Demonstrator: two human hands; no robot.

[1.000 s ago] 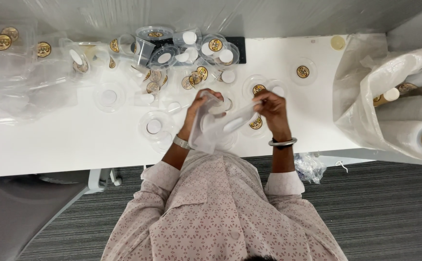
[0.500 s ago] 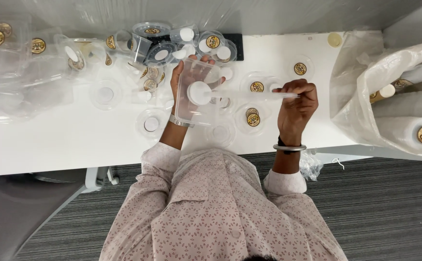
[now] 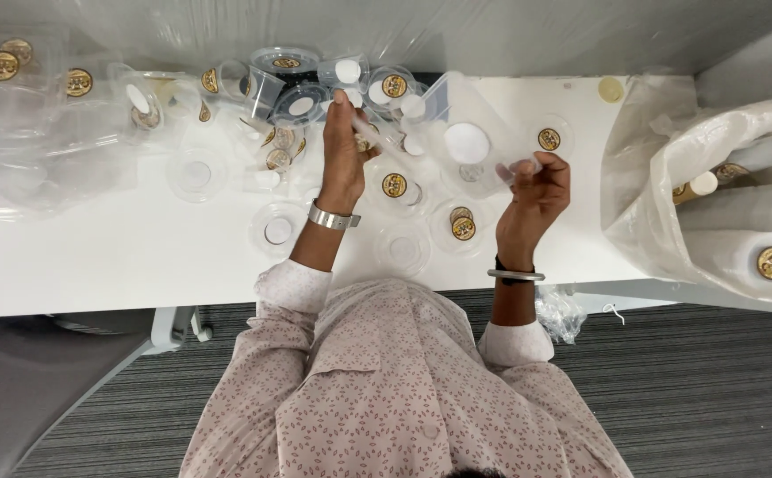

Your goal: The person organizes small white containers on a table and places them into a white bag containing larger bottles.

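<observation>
Big white table (image 3: 94, 265) under me, running edge to edge, with grey carpet (image 3: 713, 398) below it. Off to my right sits a large clear plastic bag (image 3: 669, 177), slumped on the table end, with white rolls and gold-stickered pieces inside. Along the far edge there's a heap of clear plastic lids and cups (image 3: 288, 88), many carrying round gold stickers, some with white discs. Nearer me, a few flat clear lids (image 3: 275, 230) lie singly on the table, one with a gold sticker (image 3: 463, 227) just ahead of my right wrist.

Now my hands, well apart. My left hand (image 3: 343, 150) is stretched out toward the heap, fingers closed on one end of a clear plastic sleeve (image 3: 457, 150). My right hand (image 3: 534, 190) is raised off the table, fingers pinched on the sleeve's other end. The sleeve stretches between them above the lids, with a white disc (image 3: 467, 142) showing at it; whether the disc is inside, I can't tell. Metal watch (image 3: 333, 215) on my left wrist, bangle (image 3: 516, 274) on my right.
</observation>
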